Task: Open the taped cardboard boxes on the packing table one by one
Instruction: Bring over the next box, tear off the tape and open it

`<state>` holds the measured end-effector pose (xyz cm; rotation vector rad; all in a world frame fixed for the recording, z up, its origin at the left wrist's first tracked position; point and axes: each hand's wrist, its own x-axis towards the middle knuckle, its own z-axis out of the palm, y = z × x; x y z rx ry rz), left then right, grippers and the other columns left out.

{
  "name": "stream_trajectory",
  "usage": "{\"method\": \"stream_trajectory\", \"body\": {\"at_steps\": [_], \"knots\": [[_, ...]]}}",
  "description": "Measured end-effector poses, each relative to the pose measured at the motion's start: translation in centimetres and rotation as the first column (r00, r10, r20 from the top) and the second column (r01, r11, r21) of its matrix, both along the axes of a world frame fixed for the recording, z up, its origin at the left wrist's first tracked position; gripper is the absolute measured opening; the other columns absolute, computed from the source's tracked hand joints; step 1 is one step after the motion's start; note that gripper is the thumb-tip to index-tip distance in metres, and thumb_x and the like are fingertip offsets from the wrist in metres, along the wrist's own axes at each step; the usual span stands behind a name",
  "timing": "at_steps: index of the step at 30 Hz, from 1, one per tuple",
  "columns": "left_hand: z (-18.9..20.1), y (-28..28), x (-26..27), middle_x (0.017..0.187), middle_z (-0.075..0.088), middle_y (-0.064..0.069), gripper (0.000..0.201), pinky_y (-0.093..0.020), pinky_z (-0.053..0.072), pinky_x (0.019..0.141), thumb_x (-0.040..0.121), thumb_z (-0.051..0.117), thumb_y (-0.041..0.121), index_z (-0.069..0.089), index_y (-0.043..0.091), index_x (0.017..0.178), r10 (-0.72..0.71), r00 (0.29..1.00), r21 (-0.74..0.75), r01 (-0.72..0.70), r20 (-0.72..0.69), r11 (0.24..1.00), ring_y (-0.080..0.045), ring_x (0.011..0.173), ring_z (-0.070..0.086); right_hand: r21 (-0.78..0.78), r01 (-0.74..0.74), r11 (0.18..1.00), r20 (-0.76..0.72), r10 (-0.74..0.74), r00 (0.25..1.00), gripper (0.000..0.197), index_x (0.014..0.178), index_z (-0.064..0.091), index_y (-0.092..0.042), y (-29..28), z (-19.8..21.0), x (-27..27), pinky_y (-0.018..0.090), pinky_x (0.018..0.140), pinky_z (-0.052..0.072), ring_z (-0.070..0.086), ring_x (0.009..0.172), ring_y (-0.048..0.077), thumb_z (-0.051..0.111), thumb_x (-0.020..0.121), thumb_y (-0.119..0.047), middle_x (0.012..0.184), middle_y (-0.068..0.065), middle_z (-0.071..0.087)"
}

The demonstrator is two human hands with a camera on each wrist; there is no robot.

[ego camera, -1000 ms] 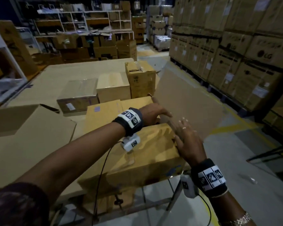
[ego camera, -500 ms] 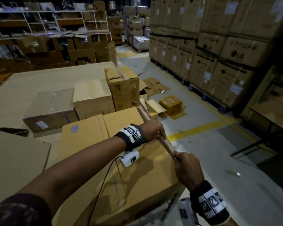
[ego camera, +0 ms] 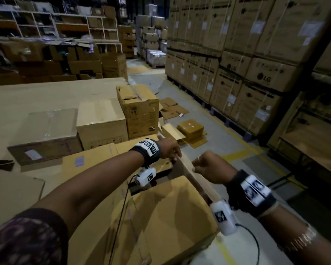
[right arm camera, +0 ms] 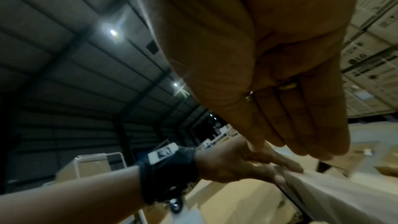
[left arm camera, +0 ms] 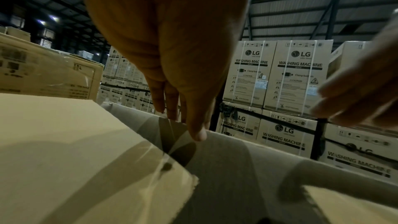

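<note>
A large cardboard box (ego camera: 170, 217) lies at the table's right front edge, with a dark gap (ego camera: 151, 181) open between its top flaps. Its long right flap (ego camera: 197, 186) stands up on edge. My left hand (ego camera: 170, 150) grips the far end of that flap; in the left wrist view the fingers (left arm camera: 170, 101) hang over the flap (left arm camera: 237, 159) edge and the thumb presses its inner face. My right hand (ego camera: 206, 166) hovers just above the flap's middle. Its fingers (right arm camera: 301, 125) are straight and together and hold nothing.
Three more boxes stand behind on the table (ego camera: 36, 96): a flat taped one (ego camera: 46, 131), a plain one (ego camera: 101, 119) and a taller one (ego camera: 139, 109). Flattened cardboard (ego camera: 11, 188) lies at left. Small boxes (ego camera: 190, 127) litter the aisle floor. Stacked LG cartons (ego camera: 256, 73) wall the right.
The long right flap lay swung outward, then both hands gripped its edge. Now the right hand has let go and lifted, while the left still grips. A gap shows between the top flaps.
</note>
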<state>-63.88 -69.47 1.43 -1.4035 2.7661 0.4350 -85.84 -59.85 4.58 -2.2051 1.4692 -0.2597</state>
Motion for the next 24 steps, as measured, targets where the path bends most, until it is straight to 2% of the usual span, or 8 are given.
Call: {"method": "stream_trajectory", "body": {"at_steps": [2, 4, 8, 10, 13, 16, 18, 24], "knots": [[-0.3, -1.1, 0.5, 0.121, 0.073, -0.006, 0.032, -0.038, 0.054, 0.092, 0.092, 0.067, 0.007, 0.074, 0.016, 0.121, -0.01, 0.999, -0.003, 0.011, 0.03, 1.0, -0.024, 0.109, 0.067, 0.046, 0.032, 0.998, -0.102, -0.028, 0.994, 0.027, 0.115, 0.073, -0.005, -2.8, -0.4, 1.5, 0.042, 0.099, 0.053, 0.065, 0.115, 0.024, 0.07, 0.092, -0.019, 0.125, 0.007, 0.07], [-0.8, -2.1, 1.1, 0.125, 0.071, -0.007, 0.036, -0.041, 0.053, 0.094, 0.092, 0.065, 0.007, 0.072, 0.019, 0.126, -0.008, 0.998, -0.005, 0.009, 0.06, 1.0, -0.027, 0.112, 0.065, 0.124, 0.046, 0.991, -0.183, -0.023, 0.983, 0.032, 0.118, 0.071, 0.001, -4.7, -1.1, 2.9, 0.042, 0.094, 0.056, 0.067, 0.11, 0.028, 0.071, 0.091, -0.017, 0.124, 0.011, 0.071], [-2.3, -3.5, 2.2, 0.122, 0.072, -0.003, 0.033, -0.04, 0.054, 0.096, 0.094, 0.066, 0.017, 0.072, 0.025, 0.125, 0.004, 0.999, -0.013, -0.003, 0.039, 1.0, -0.024, 0.111, 0.066, 0.173, 0.101, 0.98, -0.234, -0.059, 0.971, 0.034, 0.106, 0.072, 0.008, -6.0, -2.8, 4.7, 0.047, 0.08, 0.059, 0.069, 0.083, 0.025, 0.077, 0.08, -0.013, 0.107, 0.022, 0.074], [-3.1, -3.9, 2.6, 0.12, 0.073, -0.001, 0.031, -0.04, 0.055, 0.094, 0.094, 0.067, 0.018, 0.073, 0.026, 0.123, -0.018, 1.0, -0.027, 0.018, -0.001, 0.999, -0.021, 0.108, 0.068, 0.134, 0.143, 0.981, -0.253, -0.106, 0.962, 0.026, 0.098, 0.073, 0.002, -6.3, -3.6, 5.3, 0.04, 0.069, 0.06, 0.071, 0.086, 0.029, 0.08, 0.078, -0.014, 0.099, 0.016, 0.074], [-3.6, -3.9, 2.7, 0.119, 0.074, -0.003, 0.029, -0.038, 0.055, 0.092, 0.096, 0.064, 0.013, 0.074, 0.019, 0.123, -0.059, 0.998, -0.071, 0.056, -0.029, 0.996, -0.02, 0.106, 0.069, 0.067, 0.163, 0.984, -0.289, -0.137, 0.947, 0.019, 0.079, 0.055, -0.011, -6.5, -4.2, 5.9, 0.029, 0.058, 0.044, 0.064, 0.082, 0.028, 0.074, 0.082, -0.01, 0.085, 0.01, 0.061], [-3.3, -3.5, 2.3, 0.118, 0.075, -0.007, 0.029, -0.038, 0.055, 0.09, 0.097, 0.063, 0.012, 0.073, 0.015, 0.123, -0.042, 0.999, -0.059, 0.042, -0.012, 0.997, -0.023, 0.104, 0.07, 0.033, 0.165, 0.986, -0.298, -0.148, 0.943, 0.023, 0.094, 0.05, -0.012, -5.9, -4.1, 6.2, 0.035, 0.07, 0.047, 0.056, 0.09, 0.03, 0.068, 0.084, -0.003, 0.092, 0.007, 0.048], [-2.5, -3.1, 2.1, 0.117, 0.075, -0.007, 0.028, -0.04, 0.055, 0.091, 0.096, 0.064, 0.012, 0.074, 0.015, 0.123, 0.006, 1.0, -0.041, -0.005, 0.014, 0.999, -0.023, 0.104, 0.07, 0.045, 0.129, 0.991, -0.279, -0.112, 0.954, 0.024, 0.103, 0.055, -0.01, -5.7, -3.9, 6.0, 0.037, 0.079, 0.053, 0.06, 0.096, 0.031, 0.069, 0.084, -0.006, 0.104, 0.01, 0.057], [3.4, 0.8, 5.2, 0.131, 0.066, -0.005, 0.042, -0.038, 0.05, 0.1, 0.091, 0.075, 0.026, 0.067, 0.018, 0.131, 0.219, 0.972, 0.027, -0.222, 0.088, 0.975, -0.024, 0.121, 0.061, 0.03, -0.087, 0.996, -0.178, 0.091, 0.98, 0.039, 0.113, 0.067, -0.012, -2.7, -2.1, 3.6, 0.039, 0.084, 0.056, 0.065, 0.101, 0.027, 0.072, 0.086, -0.039, 0.113, 0.008, 0.068]]}}
